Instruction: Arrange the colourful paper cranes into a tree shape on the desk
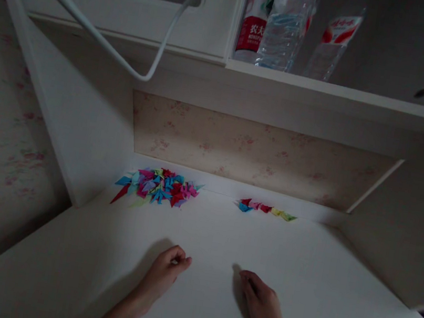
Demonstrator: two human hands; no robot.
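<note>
My left hand (pixel 167 269) is over the white desk (pixel 205 312), its fingers curled in and the thumb against them, and nothing shows in it. To its right, my right hand (pixel 259 298) rests low over the desk with fingers bent together, also with nothing visible in its grasp. Beyond my left hand lies a heap of small folded paper cranes (pixel 164 186) in blue, red, pink, purple and pale green. Farther right, a short row of folded paper pieces (pixel 266 209) in blue, red, pink and yellow-green lines the back. Neither hand touches the paper.
Overhead is a shelf (pixel 325 91) holding plastic bottles (pixel 284 37). A white cable (pixel 144 75) hangs down in front of the cabinet at upper left. White side panels (pixel 73 101) enclose the desk, with floral wallpaper (pixel 238 144) behind.
</note>
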